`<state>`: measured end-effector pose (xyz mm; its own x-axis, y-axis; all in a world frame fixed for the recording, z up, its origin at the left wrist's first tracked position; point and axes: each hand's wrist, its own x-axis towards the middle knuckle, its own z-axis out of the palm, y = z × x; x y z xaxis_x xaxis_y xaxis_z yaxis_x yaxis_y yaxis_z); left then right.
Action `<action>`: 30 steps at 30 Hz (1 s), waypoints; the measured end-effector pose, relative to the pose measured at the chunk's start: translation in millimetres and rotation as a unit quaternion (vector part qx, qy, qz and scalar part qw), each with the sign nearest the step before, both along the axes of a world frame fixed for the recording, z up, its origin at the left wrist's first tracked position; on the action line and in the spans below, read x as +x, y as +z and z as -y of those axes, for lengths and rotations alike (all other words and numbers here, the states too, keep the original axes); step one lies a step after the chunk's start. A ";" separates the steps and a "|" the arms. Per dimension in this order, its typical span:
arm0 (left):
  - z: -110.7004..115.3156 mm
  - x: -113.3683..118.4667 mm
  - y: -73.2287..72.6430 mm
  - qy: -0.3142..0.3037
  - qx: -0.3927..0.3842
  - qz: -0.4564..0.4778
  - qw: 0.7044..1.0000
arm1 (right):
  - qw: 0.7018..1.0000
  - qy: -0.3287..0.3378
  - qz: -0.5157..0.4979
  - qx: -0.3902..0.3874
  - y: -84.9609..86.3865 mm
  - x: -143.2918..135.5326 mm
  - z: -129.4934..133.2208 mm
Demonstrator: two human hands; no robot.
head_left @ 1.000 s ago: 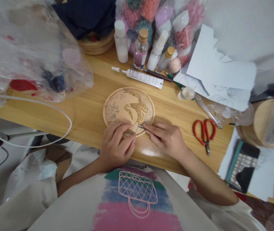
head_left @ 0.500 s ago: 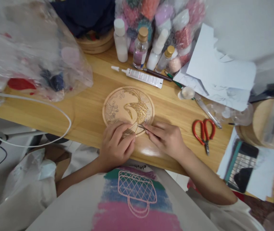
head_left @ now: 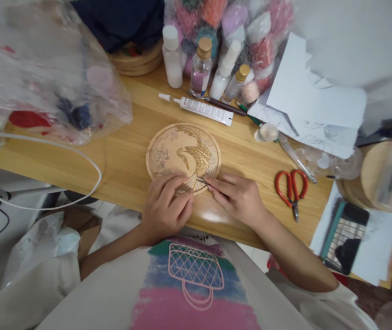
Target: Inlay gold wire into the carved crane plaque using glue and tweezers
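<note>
On the wooden worktop, near its front edge, touching a round bird-patterned plaque with the bunched fingers of the left hand; pinching a thin metal tool over it with the right hand.

Craft workspace with bottles, pliers, round engraved disc.

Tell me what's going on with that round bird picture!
The person's left hand is on the near edge of the round board. The right hand pinches a thin metal tool, its tip at the board's lower part. Much of the bird is gold, while other parts of the design show just thin lines. Red-handled pliers lie off to the right, and a white tube lies beyond the board.
</note>
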<state>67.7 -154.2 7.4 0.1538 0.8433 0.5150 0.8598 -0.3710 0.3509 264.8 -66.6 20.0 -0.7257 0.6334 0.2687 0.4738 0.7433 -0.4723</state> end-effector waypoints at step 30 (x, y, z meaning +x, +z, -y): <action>-0.3 0.4 0.0 0.006 -0.007 0.006 1.000 | 1.000 0.002 0.002 -0.013 -0.7 1.5 0.3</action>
